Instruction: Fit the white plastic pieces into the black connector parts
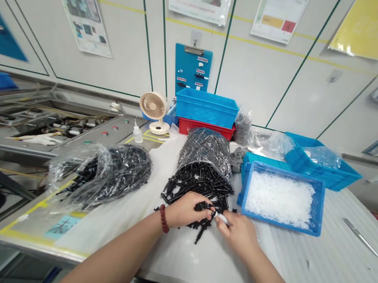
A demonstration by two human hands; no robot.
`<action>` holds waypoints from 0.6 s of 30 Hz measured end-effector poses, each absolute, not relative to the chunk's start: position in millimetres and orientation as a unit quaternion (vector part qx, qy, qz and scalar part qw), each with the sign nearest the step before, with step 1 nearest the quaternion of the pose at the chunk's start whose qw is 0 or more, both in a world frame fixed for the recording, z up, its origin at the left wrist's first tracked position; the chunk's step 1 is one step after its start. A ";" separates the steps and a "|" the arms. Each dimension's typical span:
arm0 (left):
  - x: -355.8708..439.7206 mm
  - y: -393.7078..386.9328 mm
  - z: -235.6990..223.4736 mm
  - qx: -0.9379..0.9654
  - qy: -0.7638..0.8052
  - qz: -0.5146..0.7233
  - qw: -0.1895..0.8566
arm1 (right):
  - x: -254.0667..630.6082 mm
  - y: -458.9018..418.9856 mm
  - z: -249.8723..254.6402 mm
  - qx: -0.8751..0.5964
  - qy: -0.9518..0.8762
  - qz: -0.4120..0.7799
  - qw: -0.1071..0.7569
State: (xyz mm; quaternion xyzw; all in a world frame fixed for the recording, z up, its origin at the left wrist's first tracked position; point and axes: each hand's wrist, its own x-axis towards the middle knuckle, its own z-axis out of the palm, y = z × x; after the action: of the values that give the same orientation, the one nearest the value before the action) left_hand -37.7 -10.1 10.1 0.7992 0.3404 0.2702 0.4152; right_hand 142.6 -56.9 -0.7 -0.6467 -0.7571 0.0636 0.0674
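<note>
My left hand [188, 211], with a dark red bead bracelet on the wrist, is closed around several small black rod-shaped parts [204, 206]. Between thumb and fingers, my right hand [238, 229] pinches a small white piece [222, 218], which meets the end of a black part at the left fingertips. Just behind the hands, a heap of black rods [201, 180] spills from a clear plastic bag [207, 146]. More loose rods lie under the left hand. To the right, a blue tray [281, 223] holds many small white translucent pieces [279, 197].
Another clear bag of black rods [119, 169] lies to the left. Tweezers [360, 237] rest at the right. Behind stand a small fan [153, 106], a dropper bottle [137, 133], a blue bin [207, 107] on a red bin [206, 129], and more blue bins [341, 173].
</note>
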 end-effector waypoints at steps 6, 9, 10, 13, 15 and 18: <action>-37.3 -9.7 9.2 0.811 0.330 0.285 0.389 | 141.8 -56.8 -0.9 -0.662 -0.743 0.063 0.074; -37.8 -7.8 8.4 0.819 0.322 0.297 0.370 | 141.0 -56.7 -0.4 -0.681 -0.727 0.056 0.068; -38.2 -6.8 8.4 0.818 0.323 0.300 0.369 | 140.9 -56.4 -0.1 -0.686 -0.722 0.055 0.067; -39.3 -4.1 8.5 0.803 0.334 0.312 0.381 | 141.5 -54.9 1.4 -0.689 -0.720 0.055 0.067; -38.7 -4.6 8.9 0.788 0.348 0.323 0.392 | 142.6 -55.2 2.1 -0.682 -0.726 0.055 0.069; -35.7 -9.5 13.1 0.737 0.381 0.345 0.440 | 146.7 -57.8 -0.3 -0.665 -0.740 0.059 0.083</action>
State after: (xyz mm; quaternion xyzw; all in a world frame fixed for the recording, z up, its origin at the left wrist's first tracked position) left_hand -35.7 -9.5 13.1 0.7366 0.3807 0.3452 0.4397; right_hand 146.7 -57.8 -0.3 -0.6649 -0.7399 0.0593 0.0834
